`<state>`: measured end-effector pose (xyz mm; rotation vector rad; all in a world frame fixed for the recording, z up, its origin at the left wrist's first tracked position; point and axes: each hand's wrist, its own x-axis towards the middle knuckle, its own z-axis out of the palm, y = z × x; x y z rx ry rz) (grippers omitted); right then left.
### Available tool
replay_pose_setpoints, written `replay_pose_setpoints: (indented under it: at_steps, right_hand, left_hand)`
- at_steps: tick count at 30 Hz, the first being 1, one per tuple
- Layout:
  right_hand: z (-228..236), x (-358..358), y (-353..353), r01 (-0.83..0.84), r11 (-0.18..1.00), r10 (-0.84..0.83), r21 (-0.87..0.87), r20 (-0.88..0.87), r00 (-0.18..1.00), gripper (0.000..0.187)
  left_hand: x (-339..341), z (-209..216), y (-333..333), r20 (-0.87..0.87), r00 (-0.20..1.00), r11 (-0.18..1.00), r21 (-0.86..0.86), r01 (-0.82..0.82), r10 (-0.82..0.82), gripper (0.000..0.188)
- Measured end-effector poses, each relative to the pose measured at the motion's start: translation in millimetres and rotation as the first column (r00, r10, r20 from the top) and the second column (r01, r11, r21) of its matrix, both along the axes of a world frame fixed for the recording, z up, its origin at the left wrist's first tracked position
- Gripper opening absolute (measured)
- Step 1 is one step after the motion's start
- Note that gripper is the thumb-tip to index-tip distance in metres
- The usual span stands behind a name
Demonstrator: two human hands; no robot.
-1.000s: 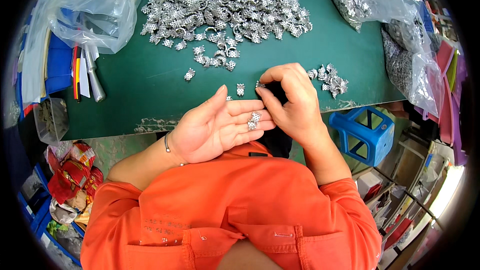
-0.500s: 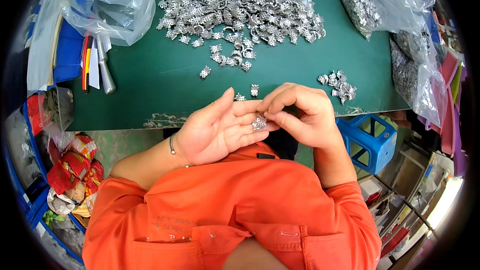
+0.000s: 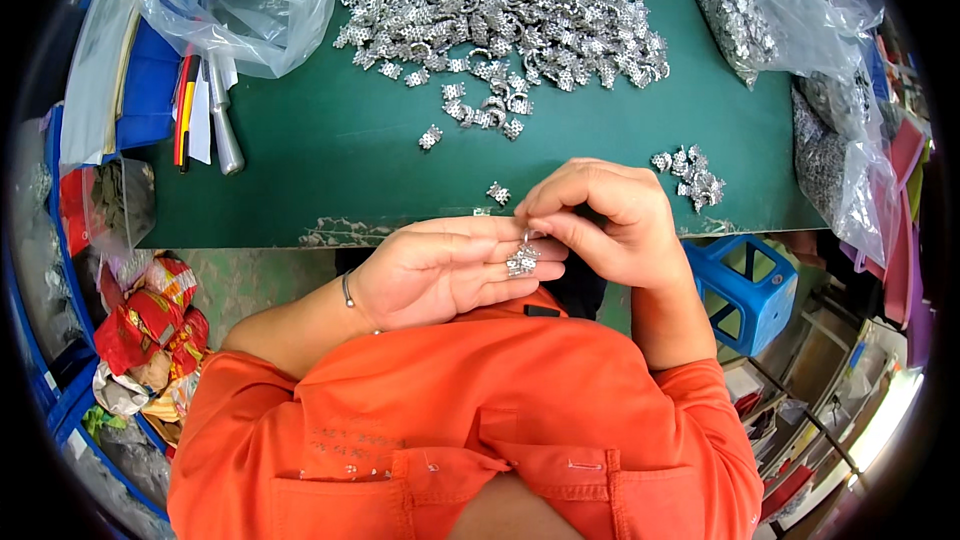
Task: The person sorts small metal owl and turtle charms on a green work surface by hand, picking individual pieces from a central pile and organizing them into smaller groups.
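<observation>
Several silver metal parts [image 3: 522, 262] rest on the flattened left hand [image 3: 425, 270], apparently for steadiness, beside the worktop [image 3: 310, 155], while the right hand [image 3: 605, 222], grip narrow, pinches another piece [image 3: 527, 236].

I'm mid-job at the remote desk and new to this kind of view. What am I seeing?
There is no machine: these are a person's bare hands, seen from above by a wide fisheye camera worn on the head, which bends straight edges.

The left hand is open, with small silver metal linkwork across its fingers; the piece count is unclear. The right hand pinches a thin silver metal piece just above it.

On the green flat table lie a large heap of silver metal links and, to the right, a smaller silver cluster.
</observation>
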<state>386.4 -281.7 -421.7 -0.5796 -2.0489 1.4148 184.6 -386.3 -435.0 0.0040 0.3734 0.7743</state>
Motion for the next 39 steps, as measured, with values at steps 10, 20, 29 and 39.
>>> replay_pose_setpoints:
  at_steps: [10, 20, 29, 39]
  right_hand:
    - [-17, -26, 5, 0.0, 0.945, -0.022, 0.327, 0.061, 0.998, 0.018]
    - [7, 9, 9, 0.088, 0.994, -0.088, 0.06, 0.004, 0.996, 0.013]
    - [6, 24, 7, 0.016, 0.962, -0.068, 0.273, 0.183, 0.981, 0.018]
    - [-1, -26, 28, -0.081, 0.829, -0.041, 0.554, 0.204, 0.978, 0.029]
  left_hand:
    - [3, 2, 2, -0.004, 1.0, 0.999, -0.047, -0.023, 0.022, 0.063]
    - [2, 4, 4, 0.038, 0.999, 0.998, -0.058, -0.031, 0.033, 0.061]
    - [1, 4, 4, -0.019, 1.0, 1.0, -0.023, -0.008, 0.007, 0.057]
    - [-3, 3, 9, -0.034, 0.999, 0.999, 0.038, -0.017, 0.019, 0.065]
